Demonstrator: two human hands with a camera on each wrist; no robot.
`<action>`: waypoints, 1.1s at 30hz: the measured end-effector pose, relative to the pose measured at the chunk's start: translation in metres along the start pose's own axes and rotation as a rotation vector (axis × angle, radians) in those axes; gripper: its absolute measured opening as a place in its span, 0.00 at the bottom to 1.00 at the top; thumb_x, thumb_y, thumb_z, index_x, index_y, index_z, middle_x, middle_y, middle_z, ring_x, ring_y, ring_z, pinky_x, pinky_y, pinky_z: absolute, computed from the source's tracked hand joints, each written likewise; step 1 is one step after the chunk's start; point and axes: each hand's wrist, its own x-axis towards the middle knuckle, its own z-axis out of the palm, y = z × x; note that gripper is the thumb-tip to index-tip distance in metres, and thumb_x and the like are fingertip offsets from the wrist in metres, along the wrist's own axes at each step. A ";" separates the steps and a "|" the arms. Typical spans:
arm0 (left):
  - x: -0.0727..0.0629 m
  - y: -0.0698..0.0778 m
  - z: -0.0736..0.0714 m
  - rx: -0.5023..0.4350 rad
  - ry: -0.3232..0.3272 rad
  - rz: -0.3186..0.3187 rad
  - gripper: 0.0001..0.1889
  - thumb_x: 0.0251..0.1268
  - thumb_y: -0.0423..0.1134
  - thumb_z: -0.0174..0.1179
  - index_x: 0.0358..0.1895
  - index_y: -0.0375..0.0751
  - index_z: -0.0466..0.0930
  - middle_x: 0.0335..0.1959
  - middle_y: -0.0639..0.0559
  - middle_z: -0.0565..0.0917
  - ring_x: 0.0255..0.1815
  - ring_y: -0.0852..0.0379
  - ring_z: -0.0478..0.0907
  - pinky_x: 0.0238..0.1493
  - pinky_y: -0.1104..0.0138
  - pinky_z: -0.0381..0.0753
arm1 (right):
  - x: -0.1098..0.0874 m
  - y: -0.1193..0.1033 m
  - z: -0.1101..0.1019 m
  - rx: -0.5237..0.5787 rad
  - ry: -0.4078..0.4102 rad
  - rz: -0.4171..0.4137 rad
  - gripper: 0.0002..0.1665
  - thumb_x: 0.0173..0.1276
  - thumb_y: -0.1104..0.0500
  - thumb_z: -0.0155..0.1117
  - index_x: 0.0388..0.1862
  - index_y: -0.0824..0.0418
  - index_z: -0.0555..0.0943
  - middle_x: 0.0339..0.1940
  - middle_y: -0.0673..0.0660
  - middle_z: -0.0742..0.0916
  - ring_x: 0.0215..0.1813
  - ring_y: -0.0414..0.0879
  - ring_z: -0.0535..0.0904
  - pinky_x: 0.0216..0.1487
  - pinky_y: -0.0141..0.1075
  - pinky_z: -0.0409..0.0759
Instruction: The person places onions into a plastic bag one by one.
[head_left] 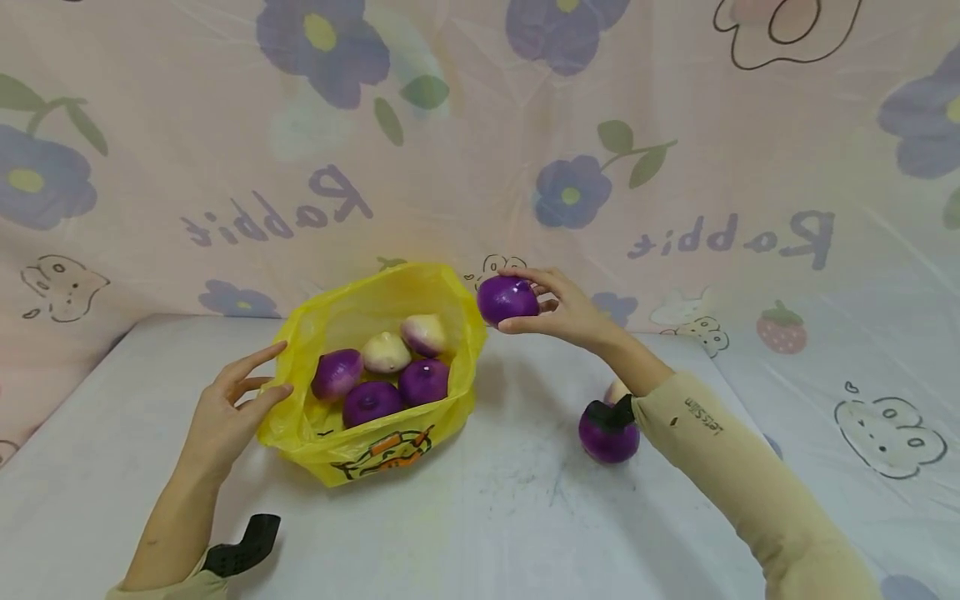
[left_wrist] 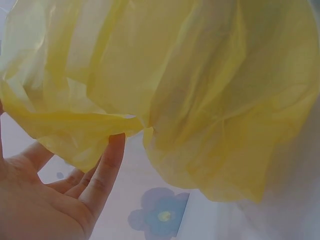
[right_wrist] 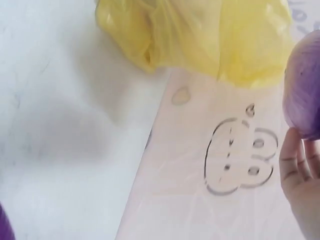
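A yellow plastic bag stands wide-mouthed on the table, with several purple and pale onions inside. At its left rim, my left hand touches the plastic, thumb and index finger spread apart. In the left wrist view an index fingertip meets the bag's edge. My right hand grips a glossy purple onion in the air, just beyond the bag's right rim. The right wrist view catches only part of that onion, with fingers against its lower side.
On the table right of the bag sits another purple onion, partly behind the right wrist's black mount. A paler onion peeks out behind it. A patterned cloth hangs along the table's back edge.
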 end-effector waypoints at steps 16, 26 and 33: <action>0.000 0.000 0.002 -0.023 0.005 0.045 0.28 0.68 0.41 0.58 0.70 0.47 0.66 0.65 0.51 0.63 0.48 0.72 0.68 0.40 0.83 0.75 | 0.016 -0.038 0.032 0.066 -0.143 -0.269 0.42 0.55 0.51 0.75 0.69 0.46 0.69 0.62 0.50 0.73 0.59 0.49 0.72 0.56 0.43 0.77; -0.003 -0.001 0.003 -0.025 0.004 0.046 0.27 0.68 0.41 0.58 0.70 0.46 0.66 0.65 0.51 0.63 0.48 0.72 0.68 0.40 0.83 0.75 | 0.024 -0.067 0.064 -0.032 -0.277 -0.213 0.43 0.56 0.50 0.74 0.70 0.46 0.67 0.65 0.51 0.73 0.60 0.48 0.75 0.54 0.33 0.79; -0.001 0.002 0.003 -0.006 0.005 0.035 0.28 0.68 0.42 0.58 0.70 0.47 0.65 0.67 0.47 0.62 0.48 0.73 0.67 0.40 0.83 0.75 | 0.031 -0.076 0.083 -0.064 -0.345 -0.242 0.44 0.55 0.53 0.75 0.70 0.52 0.67 0.65 0.54 0.73 0.61 0.50 0.75 0.53 0.34 0.80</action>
